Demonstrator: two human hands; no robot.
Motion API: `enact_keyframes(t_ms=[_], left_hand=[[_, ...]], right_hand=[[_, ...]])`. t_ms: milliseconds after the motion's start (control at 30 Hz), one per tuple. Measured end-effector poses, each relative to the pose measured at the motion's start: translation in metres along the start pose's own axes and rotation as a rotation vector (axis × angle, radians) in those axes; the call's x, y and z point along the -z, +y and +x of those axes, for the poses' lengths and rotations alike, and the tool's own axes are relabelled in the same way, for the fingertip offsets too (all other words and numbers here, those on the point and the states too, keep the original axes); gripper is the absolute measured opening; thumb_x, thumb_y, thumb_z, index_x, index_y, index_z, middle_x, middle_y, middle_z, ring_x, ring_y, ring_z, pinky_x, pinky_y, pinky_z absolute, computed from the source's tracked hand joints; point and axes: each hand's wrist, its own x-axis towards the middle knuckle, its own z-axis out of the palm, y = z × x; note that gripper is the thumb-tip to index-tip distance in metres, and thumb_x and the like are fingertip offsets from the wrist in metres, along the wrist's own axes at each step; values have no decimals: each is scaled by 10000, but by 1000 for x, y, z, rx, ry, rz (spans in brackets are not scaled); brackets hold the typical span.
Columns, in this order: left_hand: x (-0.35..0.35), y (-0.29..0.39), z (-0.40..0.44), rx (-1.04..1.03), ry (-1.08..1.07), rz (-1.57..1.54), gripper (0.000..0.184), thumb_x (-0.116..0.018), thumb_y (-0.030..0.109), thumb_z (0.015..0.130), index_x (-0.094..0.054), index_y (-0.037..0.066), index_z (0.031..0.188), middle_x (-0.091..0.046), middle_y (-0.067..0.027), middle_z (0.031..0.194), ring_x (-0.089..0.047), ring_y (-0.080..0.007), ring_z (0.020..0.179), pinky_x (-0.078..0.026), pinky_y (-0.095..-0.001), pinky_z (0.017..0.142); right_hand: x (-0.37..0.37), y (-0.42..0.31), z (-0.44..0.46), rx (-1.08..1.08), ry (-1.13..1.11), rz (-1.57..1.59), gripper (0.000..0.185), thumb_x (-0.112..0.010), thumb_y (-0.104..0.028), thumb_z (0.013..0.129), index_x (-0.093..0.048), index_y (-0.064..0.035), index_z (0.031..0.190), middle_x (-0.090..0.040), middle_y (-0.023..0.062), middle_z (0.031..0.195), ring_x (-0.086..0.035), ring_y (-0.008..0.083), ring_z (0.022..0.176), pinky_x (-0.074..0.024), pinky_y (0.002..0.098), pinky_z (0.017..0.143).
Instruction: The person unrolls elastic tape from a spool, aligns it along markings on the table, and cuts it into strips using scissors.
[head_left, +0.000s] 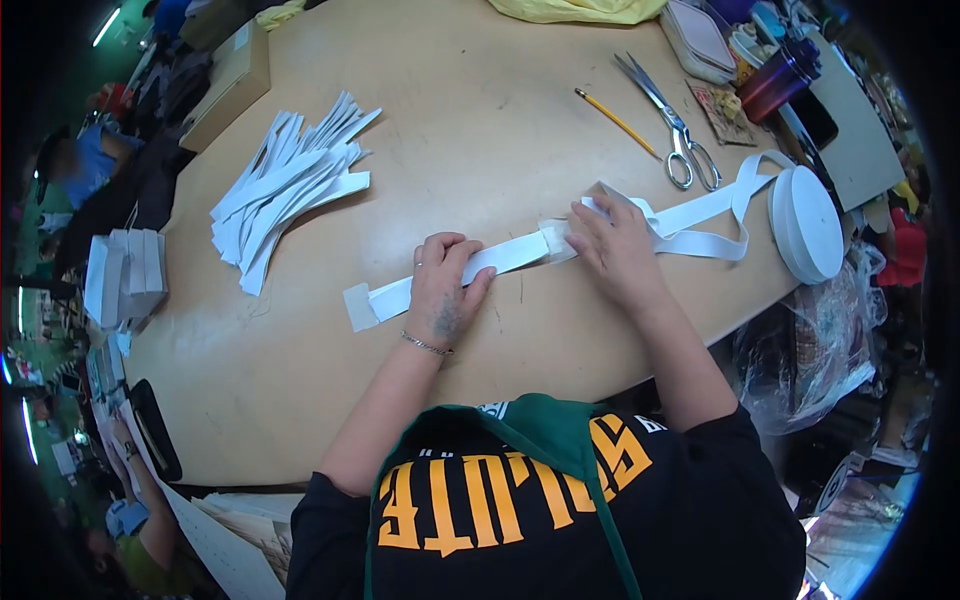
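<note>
A white elastic band strip (pixel 518 254) lies flat across the table between two pale tape patches, a left patch (pixel 361 307) and a right patch (pixel 557 240). My left hand (pixel 445 285) rests on the strip, pressing it with fingers and thumb apart. Beside the right patch, my right hand (pixel 622 250) hovers low with thumb and fingers spread. Its fingertips are at a raised white band end, and whether they touch it is hard to see. That loose band (pixel 700 243) runs on in loops to a white roll (pixel 806 225) at the table's right edge.
A pile of cut white strips (pixel 290 185) lies at left. Scissors (pixel 672 125) and a yellow pencil (pixel 618 123) lie at upper right, near a tumbler (pixel 780 80) and a phone (pixel 814 118). A cardboard box (pixel 232 85) stands at the upper left edge. Other people sit further left.
</note>
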Motion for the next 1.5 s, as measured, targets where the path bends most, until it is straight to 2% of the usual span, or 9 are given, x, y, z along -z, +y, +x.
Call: enact_keyframes(t_ms=[33, 333, 433, 533, 733, 933, 1133, 1233, 1500], left_hand=[[0, 0, 1, -1, -3, 4, 288, -689, 130, 709, -601, 41, 968, -507, -133, 1017, -478, -304, 958, -415, -371, 837], [0, 1, 0, -21, -3, 45, 287, -686, 125, 703, -599, 51, 966, -512, -129, 1010, -477, -307, 954, -412, -378, 832], [-1, 3, 2, -50, 21, 42, 274, -686, 114, 697, -587, 49, 945, -513, -132, 1005, -478, -309, 948, -413, -379, 826], [-1, 0, 0, -70, 49, 27, 265, -686, 103, 689, -567, 44, 918, -512, -131, 994, -479, -311, 930, -415, -381, 812], [-1, 1, 0, -78, 59, 31, 266, -678, 96, 686, -537, 45, 905, -512, -108, 959, -475, -308, 886, -418, -385, 770], [-1, 2, -1, -57, 32, 30, 266, -672, 112, 696, -530, 51, 912, -515, -89, 944, -477, -299, 883, -421, -376, 748], [0, 4, -2, -74, 32, 64, 329, -668, 126, 698, -537, 83, 997, -518, -59, 960, -489, -275, 920, -440, -371, 706], [-2, 5, -3, -99, 57, 108, 387, -661, 144, 703, -535, 100, 1066, -517, -44, 971, -492, -260, 944, -445, -368, 698], [-1, 6, -8, -127, 57, 228, 375, -649, 164, 713, -549, 138, 1073, -503, -26, 1034, -466, -232, 1010, -425, -404, 715]], right_hand=[[-2, -3, 1, -36, -17, 26, 330, -690, -250, 730, -626, -104, 1019, -534, 126, 1058, -482, 307, 986, -430, 404, 824], [-10, -23, 4, -180, -183, 125, 350, -703, -221, 698, -623, -126, 1025, -498, 74, 1062, -424, 270, 1062, -396, 403, 852], [-10, -33, 7, -56, -119, -11, 352, -685, -177, 706, -612, -125, 1047, -500, 68, 1060, -422, 279, 1075, -394, 413, 855], [-14, -24, 17, 242, -225, -98, 311, -667, -133, 708, -609, -110, 1013, -500, 66, 1065, -412, 276, 1096, -391, 411, 857], [9, -35, 50, 108, -738, 49, 226, -665, -92, 683, -591, -78, 896, -521, 69, 1041, -448, 251, 1035, -372, 381, 875], [3, -36, 56, 146, -710, 99, 216, -658, -70, 634, -575, -86, 833, -560, 42, 844, -469, 246, 942, -385, 358, 815], [-4, -37, 52, 249, -684, 40, 276, -631, -75, 636, -562, -81, 903, -579, 66, 884, -471, 265, 952, -369, 381, 878], [2, -45, 54, 120, -757, 104, 265, -620, -69, 638, -573, -81, 898, -573, 64, 854, -472, 270, 937, -370, 376, 874], [-2, -54, 47, 167, -614, 79, 105, -606, -61, 641, -579, -64, 742, -581, 74, 848, -495, 262, 923, -389, 379, 827]])
